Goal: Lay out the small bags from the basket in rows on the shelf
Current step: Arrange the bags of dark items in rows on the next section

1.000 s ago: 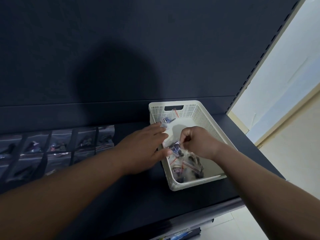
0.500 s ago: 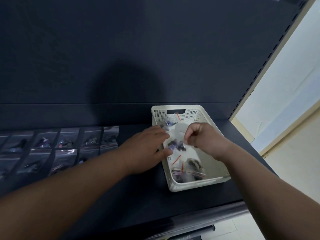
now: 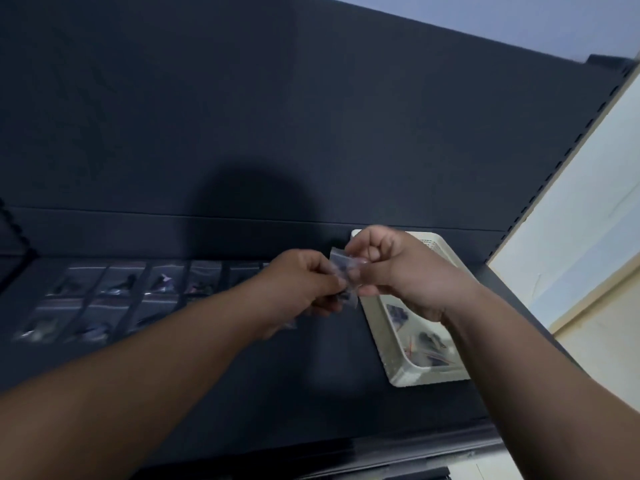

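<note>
Holding: left hand (image 3: 304, 285) and right hand (image 3: 398, 271) together pinch one small bag (image 3: 341, 268), raised over the shelf (image 3: 311, 375) beside the basket (image 3: 405, 372).
Bag: thin clear plastic, dark bits inside, blurred.
Basket: cream perforated plastic, rectangular; more bags (image 3: 429, 341) inside.
Rows: laid-out bags (image 3: 131, 296), flat, clear, two rows at left.
Room: dark matte shelf shows between rows and basket, to the front lip.

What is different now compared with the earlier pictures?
The left hand and right hand rose out of the basket and leftward; together they now pinch one small bag above the shelf. The basket and the laid-out rows of bags stayed in place.
</note>
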